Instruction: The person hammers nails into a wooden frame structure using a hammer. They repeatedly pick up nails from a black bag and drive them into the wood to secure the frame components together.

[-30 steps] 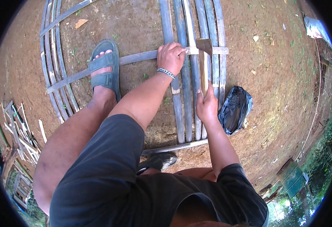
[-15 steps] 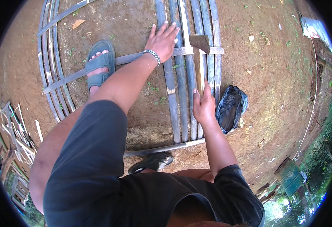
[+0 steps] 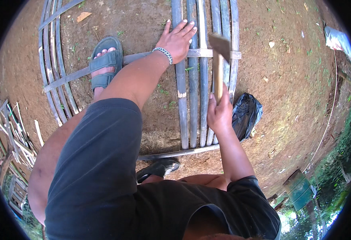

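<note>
My left hand (image 3: 176, 45), a chain bracelet at its wrist, lies flat with fingers spread on the long grey slats (image 3: 193, 96) at their crossing with a crosspiece (image 3: 137, 58). The slats look like split bamboo and form a frame on the ground. In my right hand (image 3: 220, 114) is a hatchet (image 3: 218, 74), fingers wrapped round its wooden handle. Its dark metal head hangs over the right-hand slats, close to the crosspiece's end, and hides part of them. A gap separates the hatchet from my left hand.
My sandalled left foot (image 3: 105, 60) is at the crosspiece; another sandal (image 3: 157, 170) shows near the frame's lower bar. A black plastic bag (image 3: 245, 114) lies right of the slats. Loose sticks (image 3: 19, 138) are piled at the left. A whitish sheet (image 3: 340, 43) lies far right.
The hatchet head has come up off the crosspiece and shifted right, with its blade turned. My left hand stays flat on the slats. The whole view has shifted slightly.
</note>
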{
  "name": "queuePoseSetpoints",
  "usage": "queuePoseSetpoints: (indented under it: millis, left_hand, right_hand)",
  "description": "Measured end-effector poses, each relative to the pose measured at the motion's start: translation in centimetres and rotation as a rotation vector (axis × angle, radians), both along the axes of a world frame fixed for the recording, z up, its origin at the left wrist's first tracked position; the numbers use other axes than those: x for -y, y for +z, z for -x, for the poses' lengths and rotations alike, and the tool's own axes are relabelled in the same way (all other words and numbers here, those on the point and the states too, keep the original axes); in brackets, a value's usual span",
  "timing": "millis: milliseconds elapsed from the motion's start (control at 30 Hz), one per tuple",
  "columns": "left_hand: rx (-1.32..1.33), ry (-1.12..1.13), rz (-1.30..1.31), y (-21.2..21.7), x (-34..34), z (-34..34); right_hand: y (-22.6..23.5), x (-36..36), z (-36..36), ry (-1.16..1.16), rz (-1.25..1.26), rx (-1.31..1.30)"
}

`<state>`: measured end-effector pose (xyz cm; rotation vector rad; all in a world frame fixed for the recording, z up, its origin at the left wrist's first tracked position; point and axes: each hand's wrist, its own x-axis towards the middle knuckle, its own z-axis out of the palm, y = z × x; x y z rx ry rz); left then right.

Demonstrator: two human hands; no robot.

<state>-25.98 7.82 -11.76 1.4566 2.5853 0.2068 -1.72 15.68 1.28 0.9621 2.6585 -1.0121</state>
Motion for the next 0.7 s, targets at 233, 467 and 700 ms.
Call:
queuePoseSetpoints:
  millis: [233,467,700]
  left_hand:
    - [-0.003,0.026,0.011,0.0,-0.2,-0.3]
    - [0.030,0.017,0.031,0.7,-0.6,-0.6]
    - [-0.011,0.027,0.019,0.0,-0.1,-0.2]
  right_hand:
    - [1.0,0.0,0.3,-0.031,-0.005,-0.057]
    - [-1.7,0.0,-0.8,0.031,0.003,0.314]
    - [-0.9,1.1,-0.9,-0.092,-0.036,-0.274]
